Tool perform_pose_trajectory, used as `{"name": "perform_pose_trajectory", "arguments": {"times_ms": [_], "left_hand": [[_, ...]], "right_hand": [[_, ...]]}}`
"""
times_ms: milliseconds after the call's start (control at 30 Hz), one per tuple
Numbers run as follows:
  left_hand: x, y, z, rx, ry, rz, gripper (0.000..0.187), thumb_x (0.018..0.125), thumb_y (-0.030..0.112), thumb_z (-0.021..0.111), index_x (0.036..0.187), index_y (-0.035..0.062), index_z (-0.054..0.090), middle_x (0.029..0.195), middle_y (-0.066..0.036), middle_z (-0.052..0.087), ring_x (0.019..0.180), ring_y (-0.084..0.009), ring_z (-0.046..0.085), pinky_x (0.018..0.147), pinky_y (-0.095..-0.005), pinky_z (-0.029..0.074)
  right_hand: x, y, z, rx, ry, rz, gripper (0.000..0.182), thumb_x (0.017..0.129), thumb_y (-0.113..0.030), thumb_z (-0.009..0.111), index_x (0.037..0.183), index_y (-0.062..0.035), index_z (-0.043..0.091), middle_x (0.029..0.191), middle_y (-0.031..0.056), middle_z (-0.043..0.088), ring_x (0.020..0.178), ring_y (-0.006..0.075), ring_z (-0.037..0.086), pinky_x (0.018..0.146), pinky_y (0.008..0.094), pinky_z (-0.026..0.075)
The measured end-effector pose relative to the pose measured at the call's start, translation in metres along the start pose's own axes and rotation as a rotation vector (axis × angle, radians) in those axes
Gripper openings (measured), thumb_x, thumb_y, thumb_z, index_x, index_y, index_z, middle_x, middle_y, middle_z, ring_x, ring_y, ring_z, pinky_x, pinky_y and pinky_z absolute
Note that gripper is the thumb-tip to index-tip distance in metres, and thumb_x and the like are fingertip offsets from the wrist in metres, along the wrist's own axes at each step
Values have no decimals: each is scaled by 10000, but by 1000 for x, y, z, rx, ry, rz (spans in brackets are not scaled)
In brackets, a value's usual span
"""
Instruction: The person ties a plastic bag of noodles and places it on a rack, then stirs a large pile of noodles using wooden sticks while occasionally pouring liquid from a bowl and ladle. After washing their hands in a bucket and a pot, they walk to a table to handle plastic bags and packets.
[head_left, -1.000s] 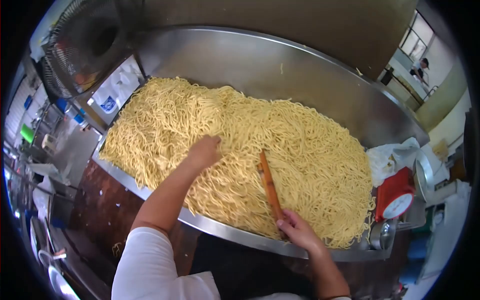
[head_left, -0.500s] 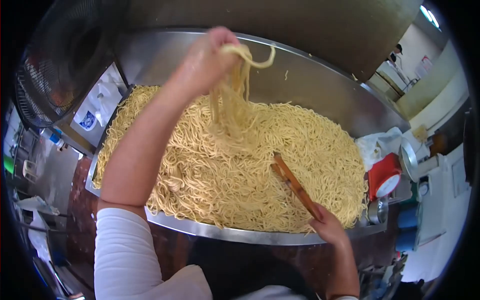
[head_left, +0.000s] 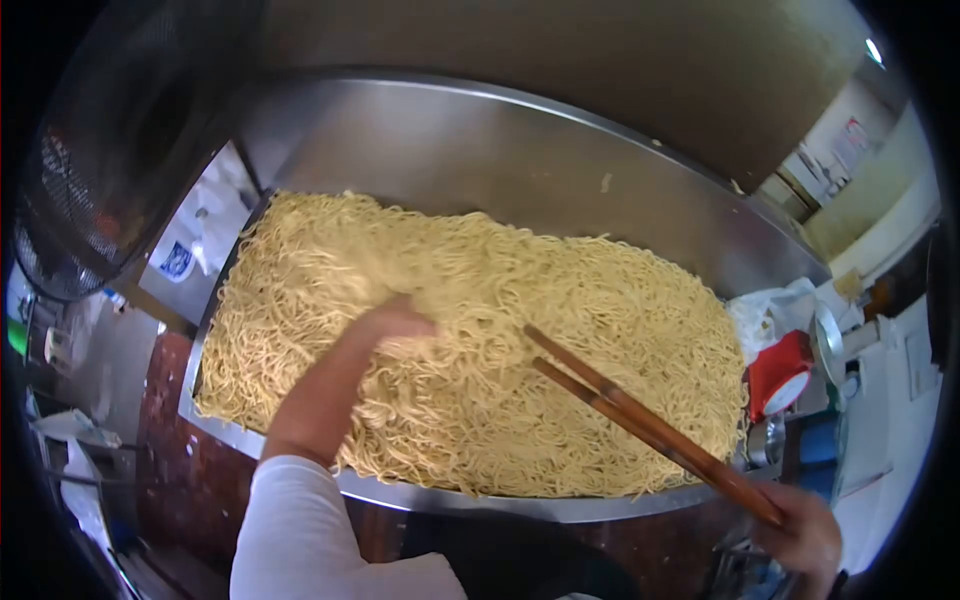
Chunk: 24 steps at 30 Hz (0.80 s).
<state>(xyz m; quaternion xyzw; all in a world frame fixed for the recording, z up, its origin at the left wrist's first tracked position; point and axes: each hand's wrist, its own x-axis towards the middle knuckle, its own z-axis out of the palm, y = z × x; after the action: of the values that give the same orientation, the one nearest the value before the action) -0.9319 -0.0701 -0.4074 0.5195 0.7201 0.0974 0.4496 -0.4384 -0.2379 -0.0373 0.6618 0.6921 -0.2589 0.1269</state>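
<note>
A wide heap of yellow noodles (head_left: pixel 600 330) fills a shallow metal tray (head_left: pixel 420 500). Over its left middle part, my left hand (head_left: pixel 400 322) is low against the noodles. Its fingers are smeared by motion, so I cannot make out whether they hold any strands. At the lower right, beyond the tray's front edge, my right hand (head_left: pixel 805 530) is closed round the thick ends of a pair of long wooden chopsticks (head_left: pixel 650 425). Their tips are slightly apart and lie over the middle of the heap.
A tall metal panel (head_left: pixel 480 140) rises behind the tray. A dark fan (head_left: pixel 80 210) stands at the left, near white plastic bags (head_left: pixel 215 215). To the right are a red scale (head_left: pixel 780 375), a clear plastic bag (head_left: pixel 775 315) and a small metal pot (head_left: pixel 767 440).
My left hand has come down from above the back of the tray, where noodles hung from it. My right hand has moved right and down, and the chopstick tips have spread slightly.
</note>
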Motion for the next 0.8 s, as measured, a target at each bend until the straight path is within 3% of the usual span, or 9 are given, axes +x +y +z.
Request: {"name": "perform_pose_trajectory", "arguments": {"times_ms": [100,267,400,500,533,633,700,733,800], "left_hand": [[-50,38,29,-371,-95,365,853,797,365,769,1461,-11,387,1355,-239,560,1156,-309,608,973,-411,501],[-98,62,-62,-497,165,-41,888,888,486,678,1523,18,271,1397,-222,531,1113,-267,642,911,-395,549],[-98,-34,-144,-165,479,-26,837,856,488,704,1445,-16,387,1416,-225,511,1160,-320,624,988,-396,505],[-51,-141,-141,322,-41,-104,707,796,390,791,1307,-34,547,1258,-230,633,1105,-293,659,1060,-403,453],[-54,-136,-111,233,-16,-204,709,774,345,802,1310,-40,544,1240,-240,636,1106,-289,656,1056,-397,454],[-63,-84,-53,-215,-219,-371,817,714,217,813,1397,-59,458,1389,-281,508,1263,-358,537,1079,-425,429],[-58,-75,-18,-304,185,-49,842,745,188,753,1458,-51,373,1453,-295,426,1332,-395,452,1078,-464,425],[-78,-41,-25,-488,260,-154,823,758,184,727,1462,-38,364,1439,-290,443,1325,-387,463,1075,-465,428],[-98,-12,-51,-748,410,-211,772,773,183,686,1454,-18,382,1383,-278,502,1288,-358,503,1060,-456,441]], "right_hand": [[121,-77,54,-418,-4,-84,383,893,-233,554,1271,-184,592,985,183,690,927,396,660,802,507,517],[274,-204,77,-235,155,-419,338,913,-118,480,1234,-122,585,1035,185,693,959,376,665,830,466,522],[245,-159,104,-86,12,-310,413,902,-142,516,1313,-162,549,1055,201,682,973,388,657,843,464,512],[186,-44,87,63,-105,-299,451,858,-189,650,1298,-137,571,936,156,678,863,315,667,781,396,510],[157,-24,61,131,-216,-190,502,812,-98,699,1301,-95,584,923,65,658,827,183,628,775,330,510],[131,14,33,264,-384,71,479,821,-136,717,1287,-107,613,850,36,654,735,185,628,718,326,515],[156,-26,51,-87,-289,-126,430,849,-217,709,1261,-119,628,872,90,697,775,223,670,719,349,519],[185,-70,73,-173,-245,-125,395,851,-264,654,1233,-166,625,975,159,695,885,347,670,766,410,516],[228,-126,113,34,-127,-477,400,862,-230,629,1248,-135,591,964,193,680,914,378,653,773,424,511]]}}
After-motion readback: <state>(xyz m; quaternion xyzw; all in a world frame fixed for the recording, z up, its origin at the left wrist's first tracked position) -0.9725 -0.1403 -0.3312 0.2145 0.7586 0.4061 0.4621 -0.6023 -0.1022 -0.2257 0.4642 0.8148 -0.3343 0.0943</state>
